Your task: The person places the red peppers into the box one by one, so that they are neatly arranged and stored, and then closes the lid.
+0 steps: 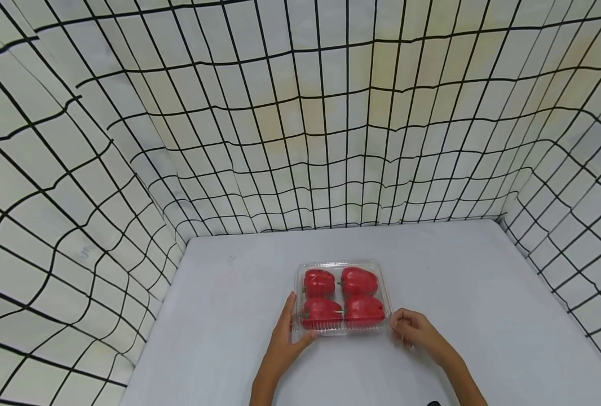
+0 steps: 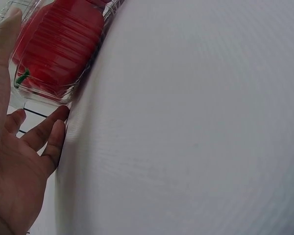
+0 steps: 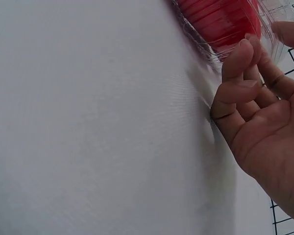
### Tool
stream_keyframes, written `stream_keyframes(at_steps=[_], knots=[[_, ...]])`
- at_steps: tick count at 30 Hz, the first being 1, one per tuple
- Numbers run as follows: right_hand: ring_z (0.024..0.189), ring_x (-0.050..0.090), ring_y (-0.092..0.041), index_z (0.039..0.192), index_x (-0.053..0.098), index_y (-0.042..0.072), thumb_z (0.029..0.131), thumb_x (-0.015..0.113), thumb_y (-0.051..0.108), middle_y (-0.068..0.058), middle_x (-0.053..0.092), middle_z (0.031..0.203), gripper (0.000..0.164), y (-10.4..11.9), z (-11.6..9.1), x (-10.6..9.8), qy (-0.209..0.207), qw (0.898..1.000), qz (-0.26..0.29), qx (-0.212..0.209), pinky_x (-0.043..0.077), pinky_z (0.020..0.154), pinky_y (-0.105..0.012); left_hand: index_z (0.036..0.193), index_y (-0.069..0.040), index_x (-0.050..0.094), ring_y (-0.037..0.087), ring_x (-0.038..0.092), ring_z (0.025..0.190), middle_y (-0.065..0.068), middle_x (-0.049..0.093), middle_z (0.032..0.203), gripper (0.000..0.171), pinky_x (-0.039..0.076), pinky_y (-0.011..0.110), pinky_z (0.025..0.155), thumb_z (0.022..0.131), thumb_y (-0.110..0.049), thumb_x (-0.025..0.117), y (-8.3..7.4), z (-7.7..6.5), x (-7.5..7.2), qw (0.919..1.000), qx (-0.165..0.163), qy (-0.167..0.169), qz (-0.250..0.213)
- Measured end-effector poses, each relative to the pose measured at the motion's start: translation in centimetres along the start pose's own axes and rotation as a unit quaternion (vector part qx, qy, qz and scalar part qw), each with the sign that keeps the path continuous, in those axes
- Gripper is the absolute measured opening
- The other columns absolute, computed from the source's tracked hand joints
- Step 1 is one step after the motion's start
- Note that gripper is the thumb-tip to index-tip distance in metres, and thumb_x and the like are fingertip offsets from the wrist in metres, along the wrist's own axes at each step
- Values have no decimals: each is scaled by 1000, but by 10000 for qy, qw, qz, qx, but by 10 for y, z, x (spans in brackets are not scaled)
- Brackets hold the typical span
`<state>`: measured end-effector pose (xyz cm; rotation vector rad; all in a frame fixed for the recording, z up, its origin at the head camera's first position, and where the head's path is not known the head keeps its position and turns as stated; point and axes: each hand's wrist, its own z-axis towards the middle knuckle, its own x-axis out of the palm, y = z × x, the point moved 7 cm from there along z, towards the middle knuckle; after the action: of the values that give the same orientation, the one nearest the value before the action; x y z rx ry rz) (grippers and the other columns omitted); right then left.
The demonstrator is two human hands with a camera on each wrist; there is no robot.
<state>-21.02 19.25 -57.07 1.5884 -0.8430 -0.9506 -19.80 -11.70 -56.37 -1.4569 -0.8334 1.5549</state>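
A clear plastic clamshell container [image 1: 338, 328] lies on the white table, with several red bell peppers [image 1: 358, 281] inside; green stems show on some. My left hand [image 1: 283, 344] lies along its left side, fingers straight and thumb at the front left corner. From the left wrist, the thumb of that hand [image 2: 14, 166] is beside the ridged plastic wall, the other fingers spread near the table. At the front right corner, my right hand [image 1: 416, 331] has curled fingers and pinches the container's edge between thumb and index finger, as the right wrist view shows [image 3: 264, 112].
The white table [image 1: 229, 316] extends around the container. Black netting [image 1: 331, 107] over pale sheeting rises behind the table and along both sides. A small dark object [image 1: 434, 403] shows at the bottom edge of the head view.
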Motion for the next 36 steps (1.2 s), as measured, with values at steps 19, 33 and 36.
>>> stream_keyframes(at_steps=[19,33,36], knots=[[64,52,-2,92,48,-21,101,50,16,5,59,73,38,-2,4,4,296,9978,596,74,43,53,-15,152,-18,35,10,52,96,9,53,117,54,50,21,79,101,-18,52,1,-1,-11,9990,374,-65,-224],[65,52,-2,93,49,-20,102,49,16,6,59,74,37,-2,-1,2,294,9981,542,-83,45,55,-16,150,-5,32,22,54,67,23,49,77,58,54,29,63,96,7,47,-4,-1,-9,9766,243,641,-2040],[66,52,-2,93,50,-19,102,49,17,5,59,75,37,-2,-1,2,278,9983,512,-42,46,55,-15,150,-5,30,16,54,67,13,50,76,58,54,28,63,96,5,48,-5,-1,-9,9757,327,685,-2058]])
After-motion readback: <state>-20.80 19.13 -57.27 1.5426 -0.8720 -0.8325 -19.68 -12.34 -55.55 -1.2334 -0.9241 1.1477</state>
